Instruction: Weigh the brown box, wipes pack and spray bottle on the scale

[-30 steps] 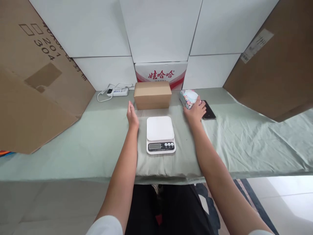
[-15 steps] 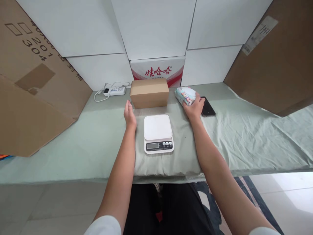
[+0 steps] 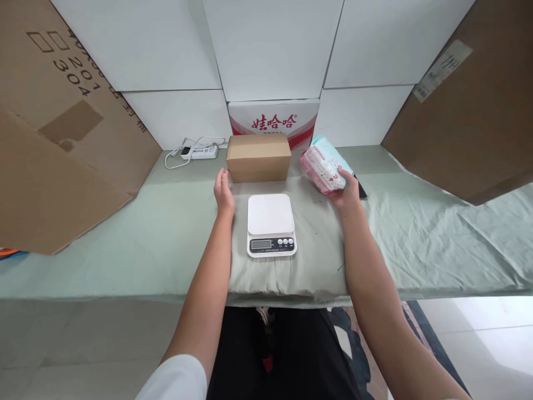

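Note:
My right hand (image 3: 346,191) grips a soft plastic pack of wet wipes (image 3: 325,164), pink and pale blue with a printed label facing up. The pack is tilted, raised over the cloth to the right of the small cardboard box. Behind that hand a black phone (image 3: 361,189) lies partly hidden. My left hand (image 3: 223,191) rests upright on its edge by the near left corner of the closed cardboard box (image 3: 259,160), holding nothing, its fingers stretched out. Between my forearms stands a white digital scale (image 3: 271,222) with a bare platform and a blank-looking display.
A white power strip (image 3: 200,151) with its cable lies at the back left. Large cardboard boxes flank the table, one on the left (image 3: 62,166) and one on the right (image 3: 462,122). A red-and-white carton (image 3: 275,118) stands at the back under stacked white boxes. Green cloth (image 3: 166,244) covers the table.
My right hand has lifted the pack of wet wipes and turned it over, so a pink side with a label now shows. My left hand stays beside the cardboard box.

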### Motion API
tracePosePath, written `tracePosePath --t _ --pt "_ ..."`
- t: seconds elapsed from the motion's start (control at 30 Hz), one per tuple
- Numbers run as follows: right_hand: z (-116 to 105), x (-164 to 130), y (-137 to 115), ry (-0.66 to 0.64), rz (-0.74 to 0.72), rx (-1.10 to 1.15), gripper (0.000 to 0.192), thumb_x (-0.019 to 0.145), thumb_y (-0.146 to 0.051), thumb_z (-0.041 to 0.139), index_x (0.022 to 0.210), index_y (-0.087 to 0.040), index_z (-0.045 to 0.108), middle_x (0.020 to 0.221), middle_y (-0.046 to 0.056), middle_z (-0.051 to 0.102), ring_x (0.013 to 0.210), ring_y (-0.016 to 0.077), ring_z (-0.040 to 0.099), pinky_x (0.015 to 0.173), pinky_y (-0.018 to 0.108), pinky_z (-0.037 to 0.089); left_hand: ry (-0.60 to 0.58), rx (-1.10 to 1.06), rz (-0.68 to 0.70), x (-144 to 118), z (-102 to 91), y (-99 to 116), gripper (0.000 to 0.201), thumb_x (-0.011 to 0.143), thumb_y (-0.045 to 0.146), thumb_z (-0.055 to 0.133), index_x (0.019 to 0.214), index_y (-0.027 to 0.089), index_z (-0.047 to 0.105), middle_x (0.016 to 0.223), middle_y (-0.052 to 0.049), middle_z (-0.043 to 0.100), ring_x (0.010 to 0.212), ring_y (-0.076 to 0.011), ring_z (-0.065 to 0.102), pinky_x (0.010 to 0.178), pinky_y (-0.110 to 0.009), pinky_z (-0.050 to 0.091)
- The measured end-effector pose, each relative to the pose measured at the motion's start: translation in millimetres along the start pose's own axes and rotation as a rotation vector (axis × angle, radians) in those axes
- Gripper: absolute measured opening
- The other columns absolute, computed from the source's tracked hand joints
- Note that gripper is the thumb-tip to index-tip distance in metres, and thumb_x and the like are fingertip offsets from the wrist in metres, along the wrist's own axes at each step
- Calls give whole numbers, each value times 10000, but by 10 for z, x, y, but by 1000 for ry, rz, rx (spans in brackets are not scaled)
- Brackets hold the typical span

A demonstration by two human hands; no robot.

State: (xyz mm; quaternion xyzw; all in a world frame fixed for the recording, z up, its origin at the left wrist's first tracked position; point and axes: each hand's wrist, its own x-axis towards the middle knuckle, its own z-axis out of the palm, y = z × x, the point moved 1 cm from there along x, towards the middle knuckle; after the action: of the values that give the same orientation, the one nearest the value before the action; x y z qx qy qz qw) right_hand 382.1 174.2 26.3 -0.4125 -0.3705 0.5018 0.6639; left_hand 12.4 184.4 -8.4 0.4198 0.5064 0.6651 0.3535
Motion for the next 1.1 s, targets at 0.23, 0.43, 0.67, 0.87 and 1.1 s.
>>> tracePosePath --t 0.23,0.43,0.67,0.87,1.1 --pt "408 -457 -136 -264 -64 -9 680 802 -651 680 1364 -278 593 1304 89 735 1135 339 732 877 573 660 53 -30 39 42 28 -39 787 998 674 435 1566 133 501 1684 -185 473 1584 -233 443 1302 -345 341" --pt "733 -735 49 -405 -172 -230 800 742 -686 752 1416 -291 583 1357 98 691 1228 362 681 1034 561 585 61 -37 56 63 1 -46 815 984 711 452 1548 127 526 1662 -195 499 1580 -255 450 1299 -358 351" --pt "764 -919 -2 -832 -528 -813 771 793 -544 845 1478 -299 589 1333 139 532 1286 357 571 1164 568 489 17 -49 82 -49 -29 48 716 1031 664 424 1566 195 506 1705 -138 456 1601 -227 414 1313 -353 328" --pt "750 -884 -41 -887 -483 -805 864 832 -581 832 1587 -336 492 1490 139 477 1441 373 495 1249 571 427 -13 -37 74 -80 -16 78 781 1020 699 431 1590 167 481 1710 -145 443 1610 -251 398 1324 -363 315" --pt "671 -832 -32 -807 -468 -787 917 798 -628 853 1605 -382 494 1588 114 458 1524 376 438 1293 579 374 -21 -47 88 -57 -17 22 777 1003 729 440 1587 219 496 1707 -113 453 1618 -270 381 1339 -400 291"
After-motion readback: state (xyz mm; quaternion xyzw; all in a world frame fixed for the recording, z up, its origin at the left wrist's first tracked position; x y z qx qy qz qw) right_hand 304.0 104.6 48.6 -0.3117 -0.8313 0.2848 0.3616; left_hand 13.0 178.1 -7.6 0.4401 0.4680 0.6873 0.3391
